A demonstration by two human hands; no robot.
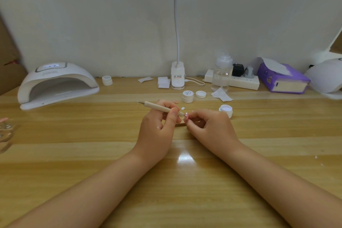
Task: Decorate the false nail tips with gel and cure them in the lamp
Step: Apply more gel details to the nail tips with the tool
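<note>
Spanning the whole near scene, a wooden table (74,135) carried everything, with a pale wall behind it. At the far left stood the largest item, a white curing lamp (57,84) with its arched mouth facing the person. A purple tissue box (283,78) lay at the far right, just left of a second white domed device (327,77) cut off by the edge. A white clip-on desk lamp (177,77) stood at the far middle, its thin neck rising to a bright head at the top. To its right a white power strip (244,81) lay against the wall with a clear pump bottle (222,74) in front of it.

Both forearms reached in from the near edge and met at the centre. The left hand (157,126) had its fingers curled round a wooden-handled tool (161,108), whose metal tip pointed far-left while its other end met the work at the right. The right hand (209,126) pinched a false nail tip (186,116) between curled fingertips, held just above the table between the two hands and touching the tool's end.

Smaller things lay just beyond the hands: an open gel pot (226,109) near the right hand, a closed white jar (188,96) with a loose lid (201,94) beside it, another small jar (107,80) next to the curing lamp, a few white paper wipes (221,94), and one loose nail tip (183,108) on the wood.
</note>
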